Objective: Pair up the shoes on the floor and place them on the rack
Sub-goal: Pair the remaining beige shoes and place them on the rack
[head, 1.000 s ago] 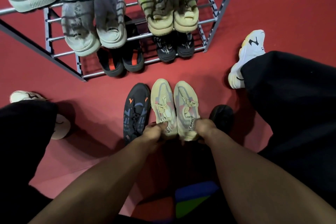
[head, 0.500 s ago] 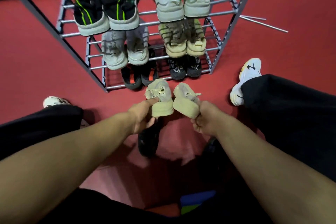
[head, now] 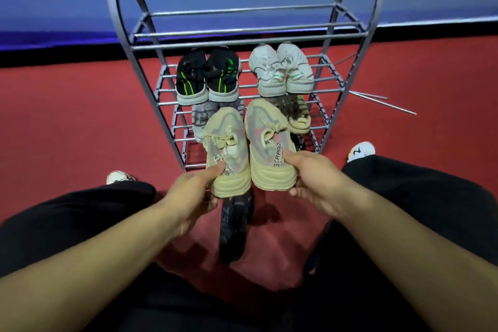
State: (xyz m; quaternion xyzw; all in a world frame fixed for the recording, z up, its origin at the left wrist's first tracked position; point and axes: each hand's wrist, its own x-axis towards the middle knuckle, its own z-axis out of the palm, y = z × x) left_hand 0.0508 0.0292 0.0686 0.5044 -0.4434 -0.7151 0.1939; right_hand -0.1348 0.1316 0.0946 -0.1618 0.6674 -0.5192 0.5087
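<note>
Left hand (head: pixel 192 197) grips the heel of the left beige shoe (head: pixel 227 148), thumb on its side; right hand (head: pixel 314 180) grips the heel of the right beige shoe (head: pixel 266 143) likewise, the pair side by side, toes toward the rack (head: pixel 242 35), held off the red floor (head: pixel 80 129) in front of its lower shelves. Top shelf bare; second shelf carries a black-green pair (head: pixel 207 75) at its left end and a white pair (head: pixel 280 70) at its right end. A dark shoe (head: pixel 234 226) lies on the floor below the hands.

The held beige shoes (head: pixel 248 143) hide most of the lower rack pairs; the wall lettering is blurred.
</note>
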